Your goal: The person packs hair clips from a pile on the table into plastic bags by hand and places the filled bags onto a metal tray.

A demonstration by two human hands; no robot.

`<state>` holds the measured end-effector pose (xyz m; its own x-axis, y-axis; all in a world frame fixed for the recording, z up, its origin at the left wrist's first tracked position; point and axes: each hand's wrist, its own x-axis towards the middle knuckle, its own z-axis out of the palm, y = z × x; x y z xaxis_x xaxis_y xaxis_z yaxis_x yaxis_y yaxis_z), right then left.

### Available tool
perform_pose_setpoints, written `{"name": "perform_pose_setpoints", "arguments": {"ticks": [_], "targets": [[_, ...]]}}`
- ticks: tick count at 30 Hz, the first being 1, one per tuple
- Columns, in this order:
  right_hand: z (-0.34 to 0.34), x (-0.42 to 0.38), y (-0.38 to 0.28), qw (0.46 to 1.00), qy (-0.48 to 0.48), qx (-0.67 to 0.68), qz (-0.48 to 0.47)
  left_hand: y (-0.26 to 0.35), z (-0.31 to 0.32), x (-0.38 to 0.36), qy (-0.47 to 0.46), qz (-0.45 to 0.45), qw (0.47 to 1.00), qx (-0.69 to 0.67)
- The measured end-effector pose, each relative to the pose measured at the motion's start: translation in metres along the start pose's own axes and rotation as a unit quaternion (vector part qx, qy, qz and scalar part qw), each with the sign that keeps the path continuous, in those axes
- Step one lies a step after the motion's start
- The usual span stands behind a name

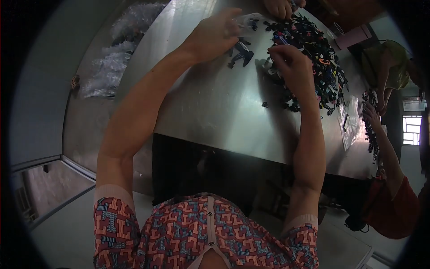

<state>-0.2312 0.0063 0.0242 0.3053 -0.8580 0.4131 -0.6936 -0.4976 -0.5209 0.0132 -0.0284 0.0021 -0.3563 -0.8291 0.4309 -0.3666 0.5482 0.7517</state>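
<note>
My left hand (215,36) is raised over the far part of the metal table, its fingers closed at the edge of a clear plastic bag (247,19). Small dark pieces show in or behind the bag. Just below that hand lie a few loose black clip-like pieces (243,54). My right hand (292,67) is over the near left side of a large pile of small, mostly black pieces (329,74), with some coloured ones among them. Its thumb and fingers are bent together, and whatever may be between them is too small to make out.
The metal table (210,107) has its near edge in front of my body. Clear plastic bags (107,67) are heaped to the left. Another person's hand (280,6) is at the pile's far side; a co-worker's hand (371,115) touches a second dark pile at right.
</note>
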Motion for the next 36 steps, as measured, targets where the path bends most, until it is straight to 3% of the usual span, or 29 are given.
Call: {"name": "perform_pose_setpoints", "arguments": {"ticks": [2, 6, 8, 14, 21, 23, 25, 27, 29, 31, 36], "targets": [[-0.003, 0.002, -0.004, 0.991, 0.049, 0.105, 0.063, -0.002, 0.0, 0.001, 0.002, -0.002, 1.0, 0.0], [0.003, 0.001, -0.012, 0.992, 0.045, 0.094, 0.068, -0.007, -0.001, -0.002, 0.004, -0.007, 1.0, -0.001], [0.011, 0.001, -0.01, 0.994, 0.029, -0.075, -0.07, -0.009, 0.0, -0.002, 0.003, -0.009, 1.0, -0.002], [0.035, 0.005, -0.01, 0.983, -0.002, -0.143, -0.117, -0.012, 0.003, -0.001, -0.004, -0.005, 1.0, -0.008], [0.01, 0.004, -0.006, 0.994, -0.061, -0.083, -0.048, -0.009, 0.004, -0.002, 0.004, -0.006, 1.0, -0.006], [-0.004, 0.003, -0.011, 0.997, -0.024, 0.039, 0.058, -0.008, 0.005, -0.001, 0.008, -0.007, 1.0, -0.005], [-0.01, 0.004, -0.019, 0.994, 0.012, 0.086, 0.065, -0.007, 0.003, -0.001, 0.014, -0.008, 1.0, -0.003], [-0.012, 0.004, -0.032, 0.976, 0.136, 0.163, 0.058, -0.004, 0.002, -0.004, 0.006, 0.028, 0.999, 0.014], [-0.007, 0.005, -0.041, 0.972, 0.172, 0.159, 0.032, 0.0, 0.003, -0.007, -0.006, 0.009, 1.0, 0.002], [-0.005, 0.003, -0.053, 0.976, 0.202, -0.003, -0.084, 0.007, 0.003, -0.009, -0.021, -0.009, 1.0, -0.013], [0.008, 0.0, -0.055, 0.976, 0.18, -0.032, -0.119, 0.015, 0.008, -0.011, -0.032, 0.027, 0.999, -0.01]]}}
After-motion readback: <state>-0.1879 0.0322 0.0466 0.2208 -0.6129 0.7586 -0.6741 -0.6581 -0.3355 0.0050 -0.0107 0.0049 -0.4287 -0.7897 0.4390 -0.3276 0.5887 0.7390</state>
